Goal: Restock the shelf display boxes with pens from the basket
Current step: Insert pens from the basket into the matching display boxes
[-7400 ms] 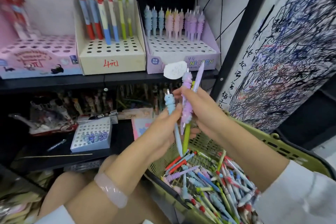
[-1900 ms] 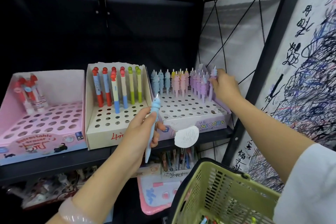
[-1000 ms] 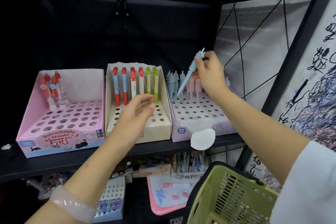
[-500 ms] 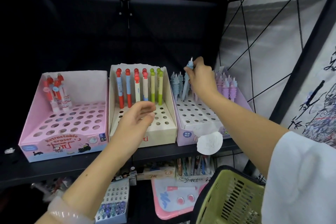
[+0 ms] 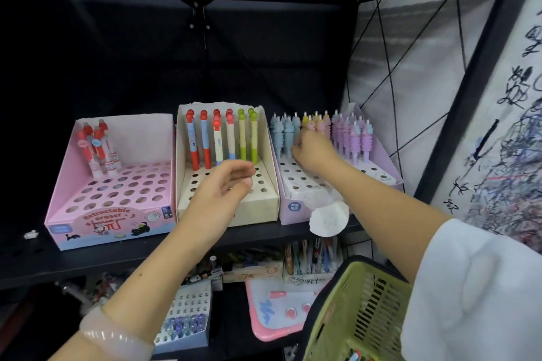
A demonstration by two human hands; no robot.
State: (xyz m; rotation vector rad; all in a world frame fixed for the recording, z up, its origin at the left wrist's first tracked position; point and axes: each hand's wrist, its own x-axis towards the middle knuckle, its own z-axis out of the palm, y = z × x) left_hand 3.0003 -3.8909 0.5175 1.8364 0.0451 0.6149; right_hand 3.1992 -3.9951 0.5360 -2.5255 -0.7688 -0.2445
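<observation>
Three display boxes stand on the black shelf: a pink box (image 5: 88, 214) with a few red pens, a cream box (image 5: 264, 208) with red and green pens, and a lilac box (image 5: 293, 199) with blue, yellow-pink and purple pens. My right hand (image 5: 315, 151) reaches into the lilac box, and its fingertips pinch the lower barrel of a blue pen (image 5: 294, 129) that stands upright in the back row beside two other blue ones. Holding nothing, my left hand (image 5: 225, 184) hovers in front of the cream box with loosely curled fingers. The green basket (image 5: 349, 319) is at the lower right.
A round white tag (image 5: 330, 218) hangs at the lilac box's front. Below the shelf are a small white box of blue beads (image 5: 184, 322), a pink board (image 5: 272, 311) and more stationery. A scribbled-on test sheet (image 5: 504, 155) covers the right wall behind a black post.
My right hand has lowered the blue pen from a tilted hold above the lilac box into its back row and slid down the barrel. My left hand has stayed open by the cream box.
</observation>
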